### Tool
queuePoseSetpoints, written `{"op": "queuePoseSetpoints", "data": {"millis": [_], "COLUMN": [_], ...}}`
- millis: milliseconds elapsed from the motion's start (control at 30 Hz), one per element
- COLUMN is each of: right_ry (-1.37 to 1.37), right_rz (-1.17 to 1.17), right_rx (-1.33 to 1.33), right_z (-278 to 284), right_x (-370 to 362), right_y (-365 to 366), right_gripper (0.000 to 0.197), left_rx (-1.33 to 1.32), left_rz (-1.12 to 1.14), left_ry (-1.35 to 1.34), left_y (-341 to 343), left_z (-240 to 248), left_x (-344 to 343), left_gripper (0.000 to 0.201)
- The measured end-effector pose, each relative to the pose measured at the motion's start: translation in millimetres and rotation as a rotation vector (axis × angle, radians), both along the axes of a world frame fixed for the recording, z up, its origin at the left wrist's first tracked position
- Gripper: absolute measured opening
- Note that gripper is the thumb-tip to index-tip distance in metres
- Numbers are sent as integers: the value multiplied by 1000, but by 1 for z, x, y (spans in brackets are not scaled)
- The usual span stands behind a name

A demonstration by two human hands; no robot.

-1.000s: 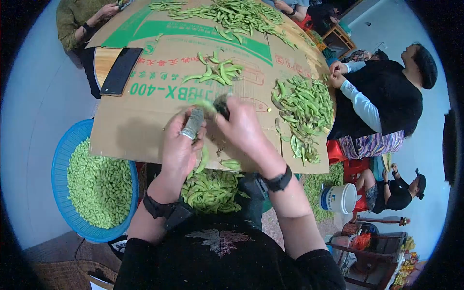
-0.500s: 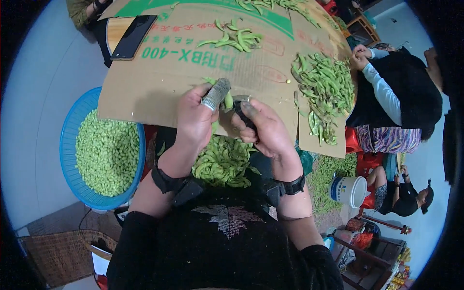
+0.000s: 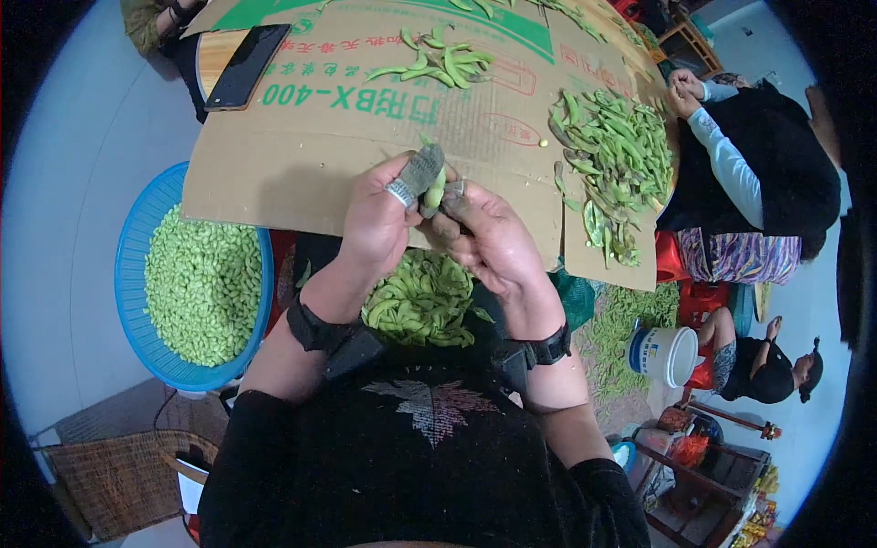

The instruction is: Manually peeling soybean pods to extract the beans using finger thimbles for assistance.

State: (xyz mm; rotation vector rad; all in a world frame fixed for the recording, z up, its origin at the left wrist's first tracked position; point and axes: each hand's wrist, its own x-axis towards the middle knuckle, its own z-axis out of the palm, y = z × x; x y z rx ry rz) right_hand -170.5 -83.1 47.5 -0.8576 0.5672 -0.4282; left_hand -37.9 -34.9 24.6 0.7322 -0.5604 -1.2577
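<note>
1 green bean pod (image 3: pixel 436 194) over cardboard (image 3: pixel 274 187). Left hand (image 3: pixel 376 219) pinches it, knit sleeve (image 3: pixel 422 170) on thumb, likely for skin protection; right hand (image 3: pixel 498 233) pinches its lower end, likely steadying it. Blue basket (image 3: pixel 131 292) stands left, seemingly for easy reach.

The right hand (image 3: pixel 495 230), earlier blurred farther over the cardboard sheet (image 3: pixel 260 178), has drawn back toward the near edge; its fingertips now lie close beside the green pod (image 3: pixel 436 190) in the left hand (image 3: pixel 376 219).
</note>
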Motion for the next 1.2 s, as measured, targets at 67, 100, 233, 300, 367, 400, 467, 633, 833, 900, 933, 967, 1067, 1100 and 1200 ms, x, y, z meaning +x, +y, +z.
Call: {"op": "queuePoseSetpoints", "data": {"millis": [67,100,233,300,367,400,467,633,833,900,933,967,1067,1100,1200], "right_ry": [22,23,423,577,625,625,669,705,629,650,592,535,516,419,170], "right_rz": [4,9,-295,-345,-344,-350,-360,-347,-286,-373,-334,-294,-118,-72,-75], "right_rx": [6,12,-908,-1202,-1137,-1137,-1249,-1399,-1209,-1162,-1151,-1140,-1101,-1071,-855], "right_z": [-1,-3,-14,-11,-10,-12,-12,-2,6,4,9,12,6,2,-10], "right_x": [0,2,1,4,2,1,9,8,-7,-8,-5,-3,-9,-12,-20], "right_y": [-6,-6,-12,-10,-11,-12,-7,0,-22,-33,-34,-35,-45,-48,-47], "right_gripper": [17,17,12,10,9,9,8,11,14,20,21,22,21,22,15], "left_rx": [24,60,61,124,189,174,170,100,57,145,204,157,110,75,-60], "left_rz": [30,34,208,268,254,348,347,265,383,376,347,360,215,210,66], "left_ry": [-10,-33,-338,-707,-966,-1147,-955,-588,-759,-1023,-1096,-1149,-1069,-1175,-1153], "left_y": [-2,-4,-10,-9,-10,-5,-5,-5,-3,-3,-2,-1,1,2,1], "left_z": [-1,-2,-4,-9,-4,9,-3,-10,-8,3,5,2,20,18,21], "left_x": [-1,0,-12,-8,-6,-12,-11,-17,-14,-18,-20,-21,-23,-23,-16], "left_gripper": [12,12,9,11,11,15,23,29,47,49,50,53,55,54,51]}}
